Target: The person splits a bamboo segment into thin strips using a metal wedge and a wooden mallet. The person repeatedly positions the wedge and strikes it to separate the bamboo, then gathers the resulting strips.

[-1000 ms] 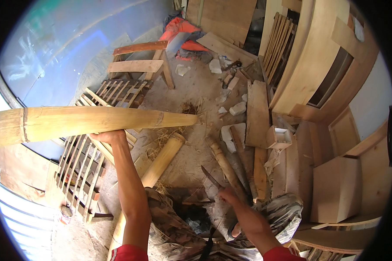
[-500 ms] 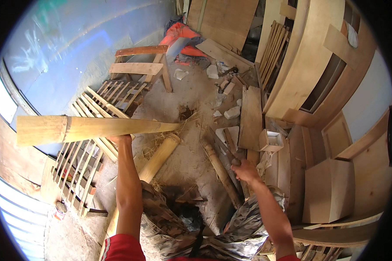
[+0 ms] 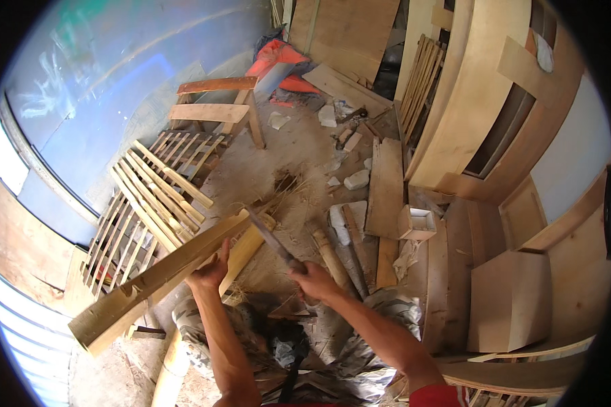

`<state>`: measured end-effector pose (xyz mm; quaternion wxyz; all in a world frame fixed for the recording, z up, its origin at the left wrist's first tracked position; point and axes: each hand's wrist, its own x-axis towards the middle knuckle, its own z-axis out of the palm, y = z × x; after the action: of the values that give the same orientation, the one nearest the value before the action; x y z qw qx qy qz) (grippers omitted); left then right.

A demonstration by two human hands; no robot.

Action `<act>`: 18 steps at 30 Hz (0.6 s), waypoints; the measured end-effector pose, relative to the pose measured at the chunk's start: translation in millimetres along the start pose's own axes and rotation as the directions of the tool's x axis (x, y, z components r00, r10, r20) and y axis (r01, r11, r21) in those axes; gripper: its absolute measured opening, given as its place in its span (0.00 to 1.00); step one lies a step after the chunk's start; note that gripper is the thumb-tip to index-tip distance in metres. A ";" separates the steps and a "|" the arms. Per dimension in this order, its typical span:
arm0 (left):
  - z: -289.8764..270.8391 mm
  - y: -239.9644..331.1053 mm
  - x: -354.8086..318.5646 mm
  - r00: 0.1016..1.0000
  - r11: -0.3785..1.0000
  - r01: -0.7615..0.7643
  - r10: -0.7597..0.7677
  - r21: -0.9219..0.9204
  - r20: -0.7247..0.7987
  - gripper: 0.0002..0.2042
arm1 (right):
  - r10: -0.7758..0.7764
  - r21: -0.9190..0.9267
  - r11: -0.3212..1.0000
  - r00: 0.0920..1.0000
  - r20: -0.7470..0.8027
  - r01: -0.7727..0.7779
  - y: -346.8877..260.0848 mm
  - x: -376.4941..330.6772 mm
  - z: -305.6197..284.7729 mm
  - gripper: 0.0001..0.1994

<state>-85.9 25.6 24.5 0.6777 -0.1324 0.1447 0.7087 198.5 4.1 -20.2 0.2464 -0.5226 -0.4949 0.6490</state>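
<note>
My left hand [image 3: 212, 271] grips a long split bamboo pole [image 3: 149, 283] that slants from lower left up toward the middle. In my right hand [image 3: 312, 281] is a long dark blade [image 3: 270, 237]; its tip rests at the pole's upper end. A second round bamboo pole [image 3: 244, 249] lies on the ground just under the held one. Both forearms come in from the lower edge.
A rack of bamboo slats [image 3: 153, 197] lies at the left, a wooden bench [image 3: 217, 108] behind it. Planks [image 3: 385, 183], a small box [image 3: 416, 222] and rubble lie to the right. Curved plywood panels [image 3: 468, 115] lean at the far right. Crumpled sacks [image 3: 380, 339] lie near my feet.
The held bamboo pole has swung from near level to a slant, its far end now lower and closer. My right hand rose from the ground with the blade to the pole's end.
</note>
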 end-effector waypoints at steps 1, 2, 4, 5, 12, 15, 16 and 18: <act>-17.7 12.7 1.6 0.990 0.987 0.129 -0.124 -0.093 0.061 0.31 | -0.030 -0.050 0.998 0.999 0.038 0.032 -0.6 -0.6 4.6 0.24; -28.7 19.0 -2.3 0.975 0.971 0.215 -0.206 -0.107 0.086 0.29 | -0.035 -0.047 0.998 0.999 0.016 0.035 0.4 -4.6 6.1 0.23; -40.7 18.7 -19.1 0.959 0.966 0.259 -0.255 -0.014 0.121 0.27 | -0.053 -0.040 0.998 0.998 -0.023 0.052 1.7 -5.7 8.9 0.22; -42.9 9.8 -33.2 0.965 0.973 0.213 -0.223 0.089 0.134 0.27 | -0.051 -0.139 0.989 0.998 -0.037 0.046 2.7 -5.8 4.0 0.22; -37.0 -10.2 -94.4 0.785 0.839 0.293 -0.485 0.459 0.384 0.40 | 0.070 -0.284 0.952 0.985 -0.158 -0.113 37.8 0.6 -27.0 0.25; -46.2 -7.2 -107.4 0.886 0.831 0.265 -0.410 0.489 0.218 0.39 | 0.036 -0.260 0.962 0.982 -0.183 -0.084 53.6 1.5 -32.0 0.24; -49.0 -5.7 -106.7 0.919 0.827 0.268 -0.373 0.494 0.125 0.38 | 0.039 -0.220 0.972 0.978 -0.204 -0.084 53.6 -1.8 -36.3 0.23; -94.0 48.0 -72.8 0.873 0.742 0.340 -0.477 0.578 0.099 0.31 | 0.034 -0.163 0.984 0.980 -0.195 -0.066 49.9 -5.7 -39.3 0.23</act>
<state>-131.3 -79.5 -33.1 0.8387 0.1232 0.2235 0.4812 246.5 -5.0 -61.3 0.2314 -0.6138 -0.5086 0.5577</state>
